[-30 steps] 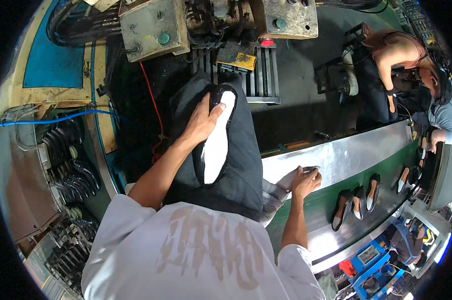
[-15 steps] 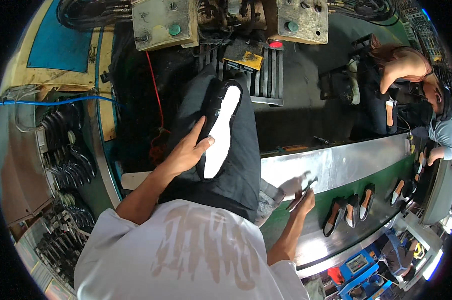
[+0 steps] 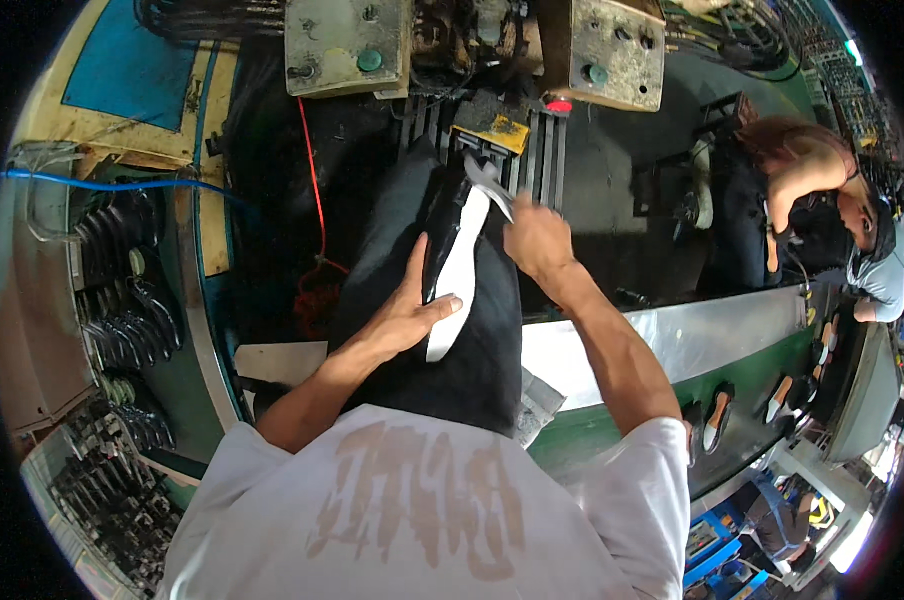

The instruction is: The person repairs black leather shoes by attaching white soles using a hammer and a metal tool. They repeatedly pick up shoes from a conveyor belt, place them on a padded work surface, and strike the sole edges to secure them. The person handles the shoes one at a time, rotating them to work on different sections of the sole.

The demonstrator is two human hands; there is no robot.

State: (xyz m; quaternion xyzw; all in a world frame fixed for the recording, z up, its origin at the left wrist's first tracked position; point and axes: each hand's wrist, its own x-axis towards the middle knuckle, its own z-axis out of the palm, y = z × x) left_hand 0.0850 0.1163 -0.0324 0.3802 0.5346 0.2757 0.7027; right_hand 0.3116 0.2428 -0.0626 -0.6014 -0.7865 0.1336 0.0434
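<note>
A blue hose (image 3: 112,183) ran near curved black parts (image 3: 160,308) at the left. A red cable (image 3: 314,180) showed below a control box (image 3: 334,45) with a green button (image 3: 370,61). At right, a co-worker (image 3: 807,178) bent forward.

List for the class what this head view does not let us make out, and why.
In the head view:
- Metal tool: handle mostly hidden by the right hand; its head is blurred, so contact with the black shoe is unclear.
- Black shoe: most of its upper, hidden under the white sole.
- Left hand: some fingers, hidden behind the shoe.
- Left control box: top, cut off by the upper edge.
</note>
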